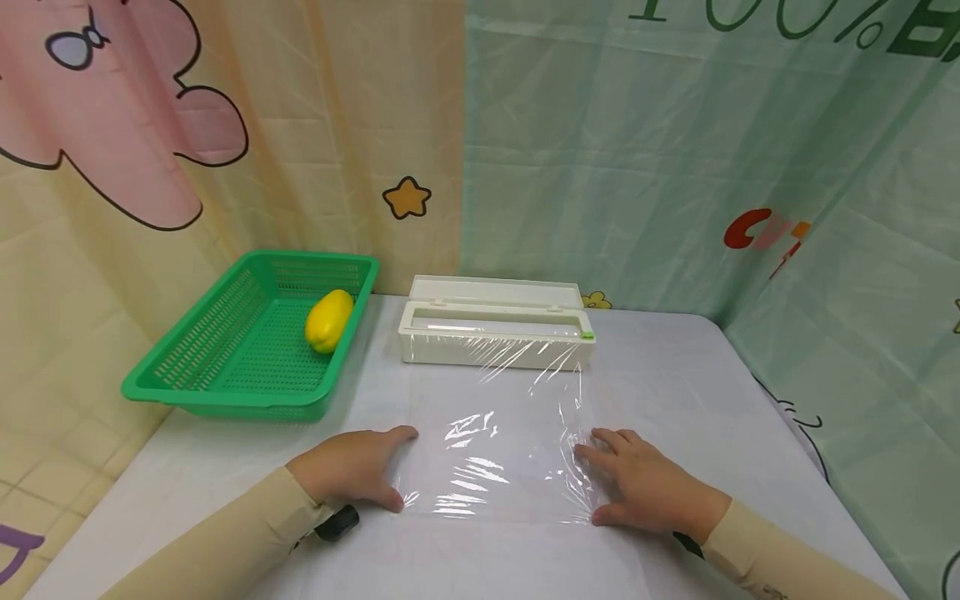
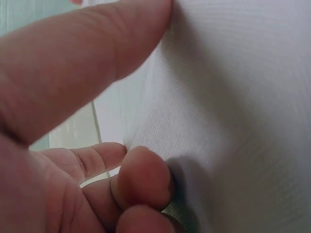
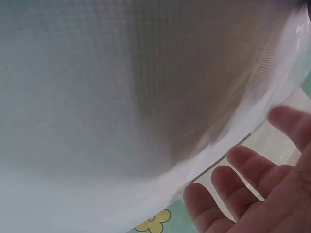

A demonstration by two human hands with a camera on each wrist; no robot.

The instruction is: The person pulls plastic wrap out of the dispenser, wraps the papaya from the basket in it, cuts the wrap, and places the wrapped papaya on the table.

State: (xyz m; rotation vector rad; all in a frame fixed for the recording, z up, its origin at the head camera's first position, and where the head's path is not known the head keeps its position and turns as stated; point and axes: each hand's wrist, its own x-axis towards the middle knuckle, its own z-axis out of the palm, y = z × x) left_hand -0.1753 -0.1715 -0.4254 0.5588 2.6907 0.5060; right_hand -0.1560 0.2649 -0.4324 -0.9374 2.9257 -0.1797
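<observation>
A sheet of clear cling film (image 1: 495,450) lies over the white tabletop, drawn out from a white cling film dispenser (image 1: 495,350) whose lid is raised. At the film's left edge is my left hand (image 1: 356,467), thumb and fingertips spread apart at its side and near corner. My right hand (image 1: 648,483) touches the opposite edge, where the film wrinkles under the fingertips. In the left wrist view the thumb (image 2: 87,58) is straight, its tip at the white cloth. The right wrist view has relaxed, separated fingers (image 3: 248,165) with nothing pinched between them.
To the left, a green plastic basket (image 1: 247,407) holds a smooth yellow fruit or vegetable (image 1: 329,321). White cloth (image 1: 675,375) covers the table. Printed curtains (image 1: 600,167) hang close behind the dispenser and along both sides.
</observation>
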